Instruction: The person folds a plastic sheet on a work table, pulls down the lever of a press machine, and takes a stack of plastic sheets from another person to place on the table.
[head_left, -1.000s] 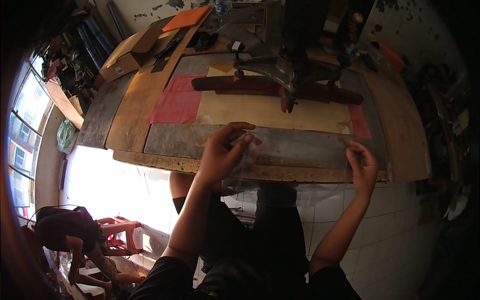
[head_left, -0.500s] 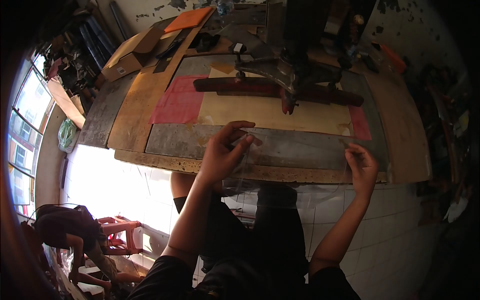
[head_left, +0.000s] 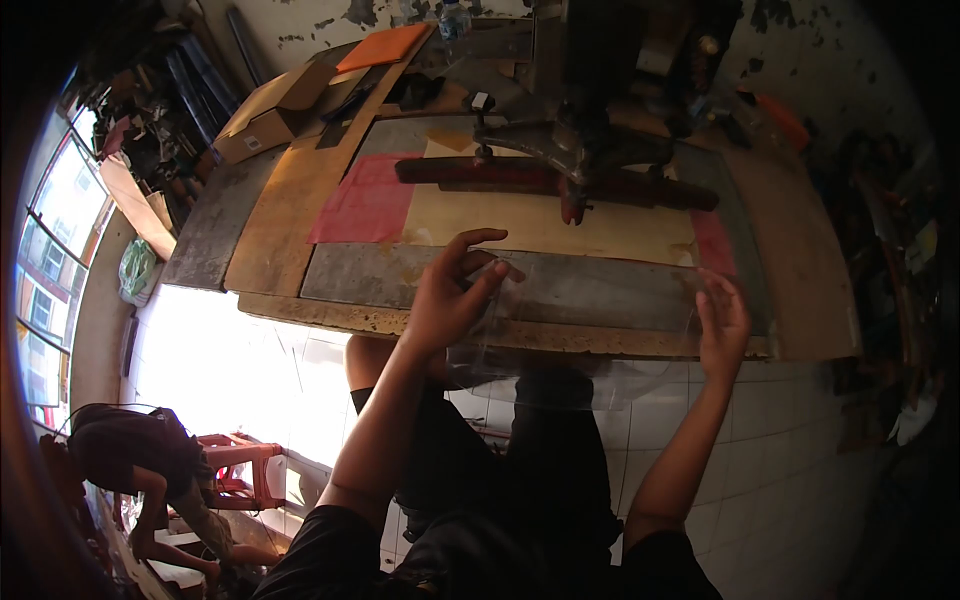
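Observation:
A clear plastic sheet [head_left: 590, 330] hangs between my hands over the table's front edge, its lower part above my lap. Thumb and fingers of my left hand [head_left: 458, 290] pinch its left side. At its right side, my right hand [head_left: 723, 325] grips it between thumb and fingers. Beyond them a cream sheet [head_left: 540, 222] lies on the grey plate [head_left: 370, 275], with a red piece [head_left: 365, 200] at its left end and another red piece [head_left: 712, 240] at its right. A dark red bar [head_left: 520, 177] on a metal bracket is over the cream sheet.
A cardboard box [head_left: 270, 120] and an orange folder [head_left: 383, 47] stand at the back left. The dark machine column [head_left: 585, 70] rises behind the bar. At the lower left, a person [head_left: 140, 460] bends beside a red stool [head_left: 245, 465].
The view has shifted slightly. My right hand has moved up a little and its fingers have shifted. My left hand keeps its pinch on the plastic, a little higher.

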